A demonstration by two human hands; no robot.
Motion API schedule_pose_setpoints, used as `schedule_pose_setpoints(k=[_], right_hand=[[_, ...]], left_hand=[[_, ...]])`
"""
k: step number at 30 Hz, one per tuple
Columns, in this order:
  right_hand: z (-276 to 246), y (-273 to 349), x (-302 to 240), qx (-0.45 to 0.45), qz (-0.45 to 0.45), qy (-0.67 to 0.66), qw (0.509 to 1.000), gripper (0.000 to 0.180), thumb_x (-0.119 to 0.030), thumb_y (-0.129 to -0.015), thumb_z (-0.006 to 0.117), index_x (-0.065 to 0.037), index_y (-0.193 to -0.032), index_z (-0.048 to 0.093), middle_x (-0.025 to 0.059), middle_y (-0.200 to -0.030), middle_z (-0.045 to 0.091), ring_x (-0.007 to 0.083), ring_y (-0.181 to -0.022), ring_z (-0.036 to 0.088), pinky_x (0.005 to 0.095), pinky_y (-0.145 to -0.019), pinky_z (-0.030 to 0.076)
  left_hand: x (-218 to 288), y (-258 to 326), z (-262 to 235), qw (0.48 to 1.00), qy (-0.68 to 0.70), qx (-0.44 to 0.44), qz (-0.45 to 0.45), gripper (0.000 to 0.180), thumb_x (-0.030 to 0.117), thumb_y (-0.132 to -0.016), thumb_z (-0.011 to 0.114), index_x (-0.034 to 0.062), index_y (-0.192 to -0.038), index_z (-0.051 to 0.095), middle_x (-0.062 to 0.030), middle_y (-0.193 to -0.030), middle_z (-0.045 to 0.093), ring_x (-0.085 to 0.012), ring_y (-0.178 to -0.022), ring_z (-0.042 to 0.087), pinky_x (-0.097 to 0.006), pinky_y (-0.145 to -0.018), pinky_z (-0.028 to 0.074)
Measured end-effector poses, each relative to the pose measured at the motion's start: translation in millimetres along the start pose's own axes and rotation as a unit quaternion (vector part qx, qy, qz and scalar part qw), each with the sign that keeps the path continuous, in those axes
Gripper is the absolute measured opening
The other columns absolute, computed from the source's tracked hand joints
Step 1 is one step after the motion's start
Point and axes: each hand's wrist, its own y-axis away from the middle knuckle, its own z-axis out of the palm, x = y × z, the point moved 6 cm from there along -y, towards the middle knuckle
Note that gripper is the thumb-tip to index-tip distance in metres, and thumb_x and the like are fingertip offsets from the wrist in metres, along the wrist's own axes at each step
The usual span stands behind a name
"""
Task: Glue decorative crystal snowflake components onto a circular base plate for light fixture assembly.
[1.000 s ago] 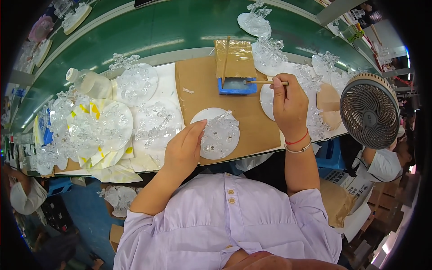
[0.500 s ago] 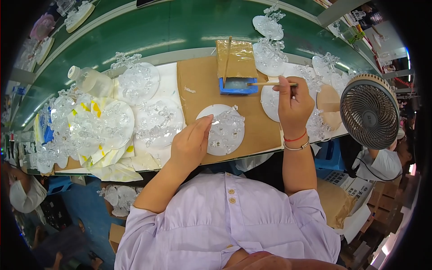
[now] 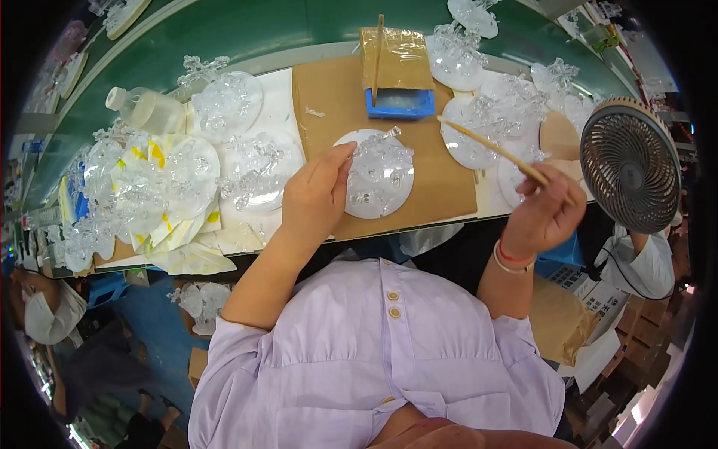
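The left hand [image 3: 318,198] lay flat and open on the bench [image 3: 329,90], its fingers [image 3: 338,159] touching the left rim of a white disc with clear ornaments [image 3: 378,183], covering that edge. The right hand [image 3: 546,213] pinched a thin wooden stick [image 3: 490,147], its tip hard to make out. Beyond sat a blue tray [image 3: 400,105].

Green conveyor belt [image 3: 224,37] behind a cardboard-topped workbench [image 3: 329,90].

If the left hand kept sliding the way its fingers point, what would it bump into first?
The left hand already touches the round clear disc; its fingers point up and right, so it would probably push into the clear ornaments on it first.
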Motion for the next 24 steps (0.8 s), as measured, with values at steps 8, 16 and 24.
schedule_pose_setpoints(k=[8, 16, 24], right_hand=[[-17.7, 65.6, -18.1, -0.176, -0.015, -0.054, 0.983, 0.025, -0.026, -0.101, 0.048, -0.001, -0.101, 0.05, 0.0204, -0.084, 0.065, 0.0152, -0.054, 0.052, 0.026, -0.051, 0.044], [9.8, 78.3, -14.5, -0.314, -0.082, -0.007, 0.946, 0.013, -0.009, -0.091, 0.056, -0.004, -0.101, 0.051, 0.0147, -0.086, 0.067, 0.0252, -0.058, 0.057, 0.034, -0.053, 0.044], [27.1, 84.9, -15.2, -0.291, -0.147, -0.011, 0.945, 0.015, -0.009, -0.085, 0.065, -0.002, -0.094, 0.054, 0.0141, -0.089, 0.064, 0.0259, -0.061, 0.057, 0.035, -0.053, 0.044]], left_hand=[[-3.3, 1.2, 3.9, 1.0, 0.018, -0.012, -0.016, 0.022, -0.003, -0.084, 0.064, 0.0027, -0.106, 0.065, -0.0138, -0.092, 0.069, -0.0275, -0.078, 0.068, -0.032, -0.066, 0.054], [-9.9, 6.9, 5.1, 0.999, 0.015, -0.027, -0.028, 0.02, -0.003, -0.087, 0.063, 0.0008, -0.106, 0.065, -0.0149, -0.092, 0.069, -0.0257, -0.079, 0.069, -0.031, -0.069, 0.055], [-11.8, 8.3, 4.5, 0.998, 0.009, -0.039, -0.056, 0.017, -0.002, -0.089, 0.062, -0.001, -0.106, 0.063, -0.0147, -0.093, 0.07, -0.0237, -0.084, 0.071, -0.03, -0.071, 0.055]])
